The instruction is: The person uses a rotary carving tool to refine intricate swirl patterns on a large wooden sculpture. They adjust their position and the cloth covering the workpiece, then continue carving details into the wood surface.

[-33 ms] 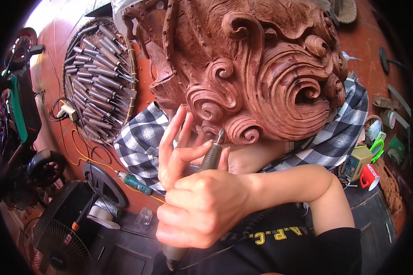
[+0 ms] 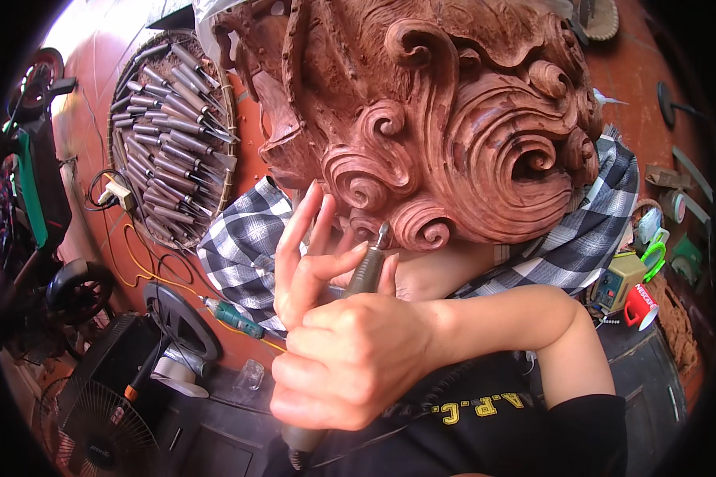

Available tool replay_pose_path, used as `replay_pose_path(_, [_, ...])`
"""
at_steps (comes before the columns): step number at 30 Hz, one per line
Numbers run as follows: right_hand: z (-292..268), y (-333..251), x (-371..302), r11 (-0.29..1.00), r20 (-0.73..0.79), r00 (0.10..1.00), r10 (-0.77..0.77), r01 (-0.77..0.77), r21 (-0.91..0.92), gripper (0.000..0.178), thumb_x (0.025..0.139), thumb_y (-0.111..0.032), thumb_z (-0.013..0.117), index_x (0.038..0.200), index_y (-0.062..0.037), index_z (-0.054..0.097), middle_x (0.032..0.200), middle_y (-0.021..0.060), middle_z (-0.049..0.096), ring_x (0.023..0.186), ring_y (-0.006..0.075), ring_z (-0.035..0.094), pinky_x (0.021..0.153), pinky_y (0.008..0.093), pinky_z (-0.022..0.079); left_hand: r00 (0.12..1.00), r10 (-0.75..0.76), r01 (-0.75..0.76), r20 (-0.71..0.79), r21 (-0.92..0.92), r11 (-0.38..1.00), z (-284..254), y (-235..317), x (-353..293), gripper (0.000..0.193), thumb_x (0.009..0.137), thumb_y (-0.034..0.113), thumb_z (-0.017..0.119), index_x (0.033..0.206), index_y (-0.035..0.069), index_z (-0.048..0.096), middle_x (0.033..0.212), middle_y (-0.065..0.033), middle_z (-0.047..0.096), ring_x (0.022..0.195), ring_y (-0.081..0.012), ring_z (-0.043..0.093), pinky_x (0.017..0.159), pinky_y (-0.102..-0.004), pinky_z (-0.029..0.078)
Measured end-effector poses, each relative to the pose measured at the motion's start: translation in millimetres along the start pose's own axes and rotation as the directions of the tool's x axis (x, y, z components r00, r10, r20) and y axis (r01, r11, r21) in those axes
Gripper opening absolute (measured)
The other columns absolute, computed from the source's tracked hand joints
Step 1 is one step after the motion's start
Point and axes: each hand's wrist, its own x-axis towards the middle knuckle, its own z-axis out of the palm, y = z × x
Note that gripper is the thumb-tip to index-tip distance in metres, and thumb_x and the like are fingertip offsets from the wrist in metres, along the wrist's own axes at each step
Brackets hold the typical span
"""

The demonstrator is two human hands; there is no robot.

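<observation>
Nothing visibly shifts, so work seems steady: your right hand [image 2: 354, 358] and left hand [image 2: 301, 286] grip the rotary tool [image 2: 364, 274], carving [image 2: 453, 135] just beyond the fingers.

1. Right hand [image 2: 350, 358]: fist wrapped around grey rotary tool [image 2: 364, 274], bit pointing up at the carving; contact unclear.
2. Left hand [image 2: 298, 286]: partly hidden, finger and thumb around tool's front end.
3. Reddish scroll-carved wood [image 2: 453, 119] ahead, checked cloth [image 2: 243, 219] beneath.
4. Left: chisels [image 2: 171, 123] in round basket [image 2: 232, 111]; fan [image 2: 99, 437] lower left.
5. Right: red mug [image 2: 636, 307].
</observation>
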Motion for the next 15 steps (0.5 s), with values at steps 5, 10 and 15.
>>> replay_pose_path(5, [2.5, 2.8, 2.0, 1.000, -0.017, 1.000, -0.014, 0.014, -0.028, 0.019, 0.061, -0.022, 0.062, 0.063, -0.0120, 0.046, 0.061, -0.0009, 0.041, 0.052, 0.0120, 0.048, 0.047, 0.0249, 0.034, 1.000, 0.006, -0.006, -0.015, -0.020, 1.000, -0.1, -2.1, 1.6, 0.030, 0.070, 0.006, 0.085, 0.087, -0.002, 0.062, 0.131, -0.0309, 0.050, 0.117, -0.0439, 0.057, 0.086, -0.0460, 0.059])
replay_pose_path(10, [8.6, 7.5, -0.1, 1.000, -0.035, 0.999, -0.021, 0.021, 0.014, 0.018, 0.064, -0.021, 0.062, 0.062, -0.0120, 0.047, 0.061, -0.0008, 0.042, 0.053, 0.0123, 0.048, 0.046, 0.0254, 0.033, 0.996, 0.079, -0.076, -0.045, 0.065, 0.995, 2.0, -9.1, 5.8, 0.028, 0.070, 0.005, 0.085, 0.085, -0.003, 0.062, 0.127, -0.0311, 0.052, 0.114, -0.0409, 0.060, 0.089, -0.0465, 0.058])
replay_pose_path(15, [7.6, 2.8, -1.7, 0.997, -0.015, 0.998, -0.066, 0.066, 0.033, 0.018, 0.066, -0.020, 0.061, 0.061, -0.0116, 0.046, 0.061, -0.0009, 0.042, 0.053, 0.0126, 0.048, 0.046, 0.0259, 0.033, 0.968, 0.143, -0.116, -0.204, 0.141, 0.983, 3.3, -6.0, 1.8, 0.033, 0.063, 0.006, 0.089, 0.085, 0.000, 0.065, 0.098, -0.0167, 0.060, 0.093, -0.0297, 0.067, 0.075, -0.0350, 0.059])
